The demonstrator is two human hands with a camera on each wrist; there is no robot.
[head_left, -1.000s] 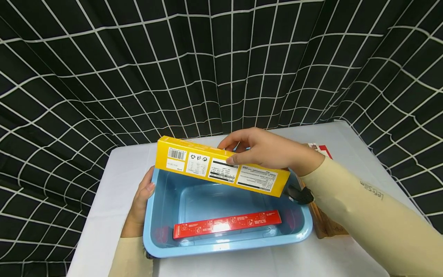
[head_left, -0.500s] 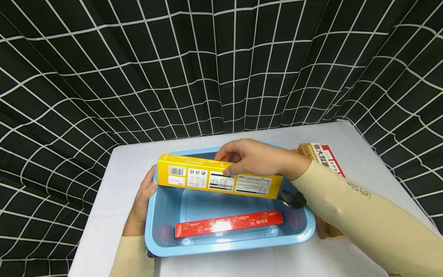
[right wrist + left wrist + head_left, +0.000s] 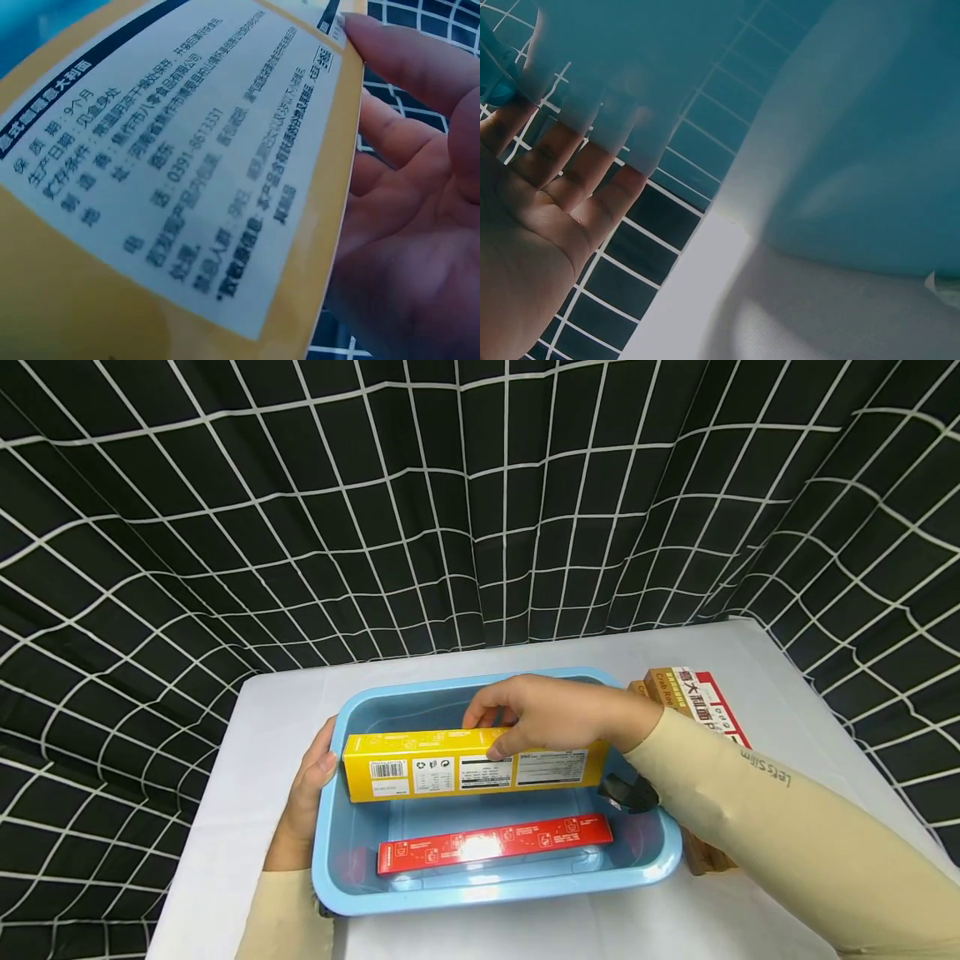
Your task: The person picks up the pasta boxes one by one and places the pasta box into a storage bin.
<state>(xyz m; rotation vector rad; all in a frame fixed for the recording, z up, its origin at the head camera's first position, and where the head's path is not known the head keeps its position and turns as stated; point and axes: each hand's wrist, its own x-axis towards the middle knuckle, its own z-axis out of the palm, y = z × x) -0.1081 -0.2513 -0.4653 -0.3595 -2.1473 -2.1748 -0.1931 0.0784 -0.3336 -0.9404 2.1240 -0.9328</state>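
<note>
My right hand (image 3: 551, 714) pinches a long yellow pasta box (image 3: 431, 767) along its upper edge, thumb on the printed side and fingers behind. The box sits down inside a blue plastic tub (image 3: 495, 893), across its far half and roughly level. In the right wrist view the box's printed label (image 3: 165, 157) fills the left part, with the thumb at its upper corner. My left hand (image 3: 303, 793) holds the tub's left rim, its thumb over the edge. The left wrist view shows its fingers stretched along the tub's side, partly veiled by blue.
A slim red box (image 3: 495, 846) lies in the near half of the tub. To the right, brown boxes (image 3: 667, 687) with a red and white label lie on the white-covered table (image 3: 195, 852), partly behind my right forearm. A black grid-patterned curtain (image 3: 480, 510) surrounds the table.
My right hand has lowered the yellow pasta box from above the tub's far rim into the tub, and the box has levelled. My left hand has stayed at the rim.
</note>
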